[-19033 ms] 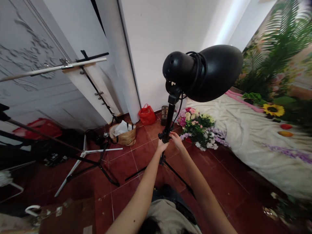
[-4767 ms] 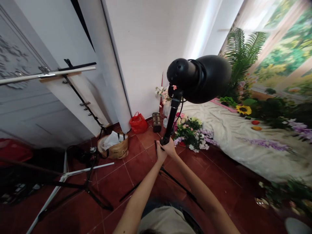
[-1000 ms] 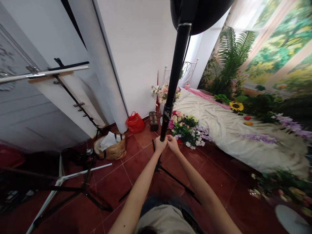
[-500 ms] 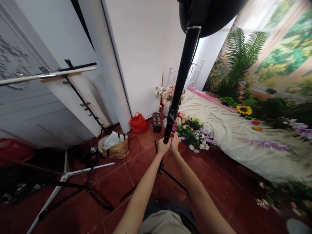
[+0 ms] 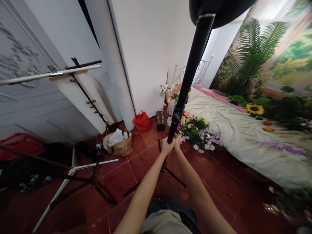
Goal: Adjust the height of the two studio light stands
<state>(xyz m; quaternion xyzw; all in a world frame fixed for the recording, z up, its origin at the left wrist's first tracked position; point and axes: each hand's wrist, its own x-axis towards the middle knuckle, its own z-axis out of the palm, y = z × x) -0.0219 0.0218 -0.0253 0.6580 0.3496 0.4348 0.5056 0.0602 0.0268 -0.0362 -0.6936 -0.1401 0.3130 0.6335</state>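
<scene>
The black pole [image 5: 192, 66] rises in front of me, leaning away and to the right, with a rounded black head [image 5: 225, 13] at its top, cut off by the edge of my view. Below my hands, thin dark legs [image 5: 175, 177] spread over the red tiled floor [image 5: 143, 164]. I judge the pole stiff and fairly light for its length, but top-heavy, so a loose grip would likely let it swing. Its surface looks smooth and a little glossy, perhaps slippery under a damp palm; the head is probably the part that dents or breaks. The best hold seems to be on the bare shaft below the dark collar [image 5: 177, 114], with the weight kept over the legs.

My left hand [image 5: 167, 146] is closed around the pole just there. My right hand [image 5: 177, 141] is right beside it, fingers curled up; its far side is hidden, so I cannot tell whether it grips anything. The flowers [image 5: 195, 130] lie beyond, near the bed [image 5: 246, 146].
</scene>
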